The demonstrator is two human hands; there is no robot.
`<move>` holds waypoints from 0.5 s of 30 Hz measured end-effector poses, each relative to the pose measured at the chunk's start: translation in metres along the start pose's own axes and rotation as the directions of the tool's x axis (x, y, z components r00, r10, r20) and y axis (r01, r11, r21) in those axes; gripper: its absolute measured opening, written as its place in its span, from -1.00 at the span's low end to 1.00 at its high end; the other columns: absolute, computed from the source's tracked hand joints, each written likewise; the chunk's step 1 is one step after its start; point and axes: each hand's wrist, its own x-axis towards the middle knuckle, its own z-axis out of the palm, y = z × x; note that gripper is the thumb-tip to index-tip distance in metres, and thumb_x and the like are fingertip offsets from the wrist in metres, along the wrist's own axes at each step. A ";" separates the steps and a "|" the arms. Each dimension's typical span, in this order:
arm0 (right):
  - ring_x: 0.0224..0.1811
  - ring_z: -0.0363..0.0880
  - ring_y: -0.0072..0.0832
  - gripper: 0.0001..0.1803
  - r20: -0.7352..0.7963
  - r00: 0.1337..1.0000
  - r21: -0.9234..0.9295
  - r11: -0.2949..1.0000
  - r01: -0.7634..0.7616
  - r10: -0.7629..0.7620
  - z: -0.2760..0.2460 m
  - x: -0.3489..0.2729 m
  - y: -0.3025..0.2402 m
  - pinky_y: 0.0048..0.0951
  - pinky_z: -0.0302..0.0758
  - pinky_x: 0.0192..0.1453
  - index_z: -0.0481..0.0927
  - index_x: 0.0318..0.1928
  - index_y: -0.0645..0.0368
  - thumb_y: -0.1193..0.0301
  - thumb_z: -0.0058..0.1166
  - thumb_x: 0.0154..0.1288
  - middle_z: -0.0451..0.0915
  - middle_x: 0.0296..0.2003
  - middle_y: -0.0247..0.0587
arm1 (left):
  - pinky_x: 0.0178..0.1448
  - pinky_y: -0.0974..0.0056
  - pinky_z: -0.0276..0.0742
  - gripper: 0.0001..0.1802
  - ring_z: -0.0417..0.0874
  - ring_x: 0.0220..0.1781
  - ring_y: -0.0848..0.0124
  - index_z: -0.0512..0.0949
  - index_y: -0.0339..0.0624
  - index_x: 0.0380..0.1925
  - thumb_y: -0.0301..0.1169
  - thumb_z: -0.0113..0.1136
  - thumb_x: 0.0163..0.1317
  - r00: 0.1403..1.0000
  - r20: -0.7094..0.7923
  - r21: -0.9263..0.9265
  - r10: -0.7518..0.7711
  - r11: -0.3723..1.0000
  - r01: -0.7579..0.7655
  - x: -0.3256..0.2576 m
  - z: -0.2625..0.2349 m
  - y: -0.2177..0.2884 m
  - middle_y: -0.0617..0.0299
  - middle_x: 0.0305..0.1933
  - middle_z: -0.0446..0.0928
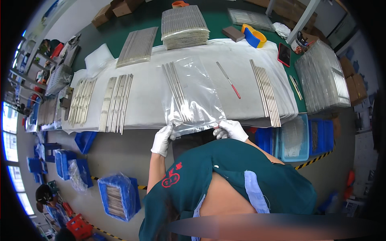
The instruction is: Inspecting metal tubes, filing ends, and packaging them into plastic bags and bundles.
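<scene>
A clear plastic bag [201, 86] lies flat on the white cloth [146, 96] in front of me. Inside its left part, or seen through it, run several slim silvery metal strips [175, 90]. My left hand [163, 140], in a white glove, pinches the near left corner of the bag. At the near right corner, my gloved right hand [232, 130] grips the bag's edge with bent fingers. Right of the bag is a thin file-like tool [228, 79] with a red handle. Metal strips lie in groups to the left [116, 102] and to the right [265, 92].
Along the far side are a thick stack of bagged strips [185, 26], a thinner pack [138, 46], a brown block [233, 34] and blue-and-yellow tape rolls [254, 37]. A phone [284, 54] lies at right. Blue bins [321, 136] stand below the table; another person [56, 209] is at lower left.
</scene>
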 end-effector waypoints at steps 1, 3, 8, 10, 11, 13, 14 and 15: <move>-0.41 0.57 -0.56 -0.74 0.051 0.999 -0.128 0.992 0.023 -0.016 0.002 -0.008 -0.001 -0.63 0.46 -0.39 0.54 -0.23 0.33 0.35 -0.06 0.28 0.60 -0.39 -0.15 | -0.49 0.52 0.18 -0.74 0.36 -0.56 0.66 0.55 -0.18 -0.41 -0.20 0.14 0.19 0.999 0.020 0.010 -0.026 1.000 0.026 -0.006 -0.003 0.002 0.41 -0.56 0.45; -0.20 0.56 -0.55 -0.70 0.139 0.990 -0.385 0.921 0.052 0.003 -0.005 -0.014 0.000 -0.55 0.45 -0.06 0.54 -0.11 0.36 0.38 0.01 0.25 0.62 -0.28 -0.15 | -0.52 0.51 0.27 -0.75 0.35 -0.62 0.61 0.50 -0.27 -0.27 -0.29 0.12 0.19 0.992 0.113 0.053 -0.059 0.997 0.053 -0.008 -0.023 -0.009 0.36 -0.58 0.42; -0.40 0.45 -0.69 -0.60 0.153 0.988 -0.534 0.844 0.055 0.032 -0.005 -0.004 -0.015 -0.61 0.39 -0.33 0.56 -0.09 0.26 0.18 -0.04 0.28 0.57 -0.39 -0.33 | -0.27 0.37 0.44 -0.60 0.52 -0.35 0.49 0.47 -0.27 -0.11 -0.22 0.18 0.15 0.942 0.213 -0.132 -0.259 0.948 0.290 -0.011 -0.009 0.009 0.27 -0.32 0.52; -0.37 0.45 -0.69 -0.55 0.272 0.962 -0.593 0.789 0.162 0.007 0.015 -0.010 -0.038 -0.59 0.39 -0.35 0.56 -0.15 0.27 0.09 -0.04 0.26 0.58 -0.37 -0.32 | -0.14 0.28 0.51 -0.55 0.57 -0.23 0.40 0.42 -0.29 -0.04 -0.23 0.18 0.16 0.938 0.216 -0.233 -0.272 0.918 0.320 -0.009 0.013 0.019 0.20 -0.22 0.53; -0.37 0.49 -0.62 -0.62 0.293 0.954 -0.615 0.750 0.243 -0.068 0.028 -0.017 -0.053 -0.56 0.42 -0.29 0.58 -0.23 0.27 0.16 0.01 0.24 0.60 -0.37 -0.28 | -0.06 0.26 0.49 -0.56 0.55 -0.14 0.36 0.41 -0.29 -0.03 -0.22 0.13 0.19 0.896 0.387 -0.303 -0.215 0.889 0.344 0.001 0.018 0.012 0.15 -0.14 0.52; -0.36 0.54 -0.55 -0.69 0.323 0.936 -0.636 0.700 0.324 -0.140 0.051 -0.030 -0.086 -0.52 0.44 -0.22 0.60 -0.31 0.26 0.22 0.05 0.22 0.61 -0.37 -0.25 | 0.02 0.19 0.48 -0.60 0.55 -0.08 0.30 0.40 -0.27 -0.03 -0.25 0.10 0.21 0.823 0.552 -0.430 -0.136 0.799 0.420 0.006 0.032 0.002 0.11 -0.09 0.50; -0.37 0.55 -0.44 -0.71 0.481 0.858 -0.717 0.484 0.503 -0.179 0.060 -0.037 -0.104 -0.49 0.45 -0.25 0.61 -0.32 0.20 0.22 0.02 0.21 0.61 -0.37 -0.19 | 0.02 0.13 0.49 -0.62 0.57 -0.10 0.30 0.39 -0.24 -0.04 -0.30 0.12 0.20 0.815 0.565 -0.490 -0.132 0.741 0.459 0.002 0.041 0.000 0.13 -0.11 0.51; -0.39 0.57 -0.34 -0.73 0.625 0.760 -0.724 0.233 0.649 -0.176 0.065 -0.044 -0.119 -0.45 0.45 -0.28 0.61 -0.32 0.14 0.22 -0.01 0.20 0.60 -0.38 -0.14 | -0.02 0.22 0.51 -0.63 0.57 -0.13 0.33 0.39 -0.20 -0.03 -0.31 0.13 0.19 0.830 0.550 -0.504 -0.097 0.754 0.422 -0.008 0.055 0.012 0.16 -0.14 0.51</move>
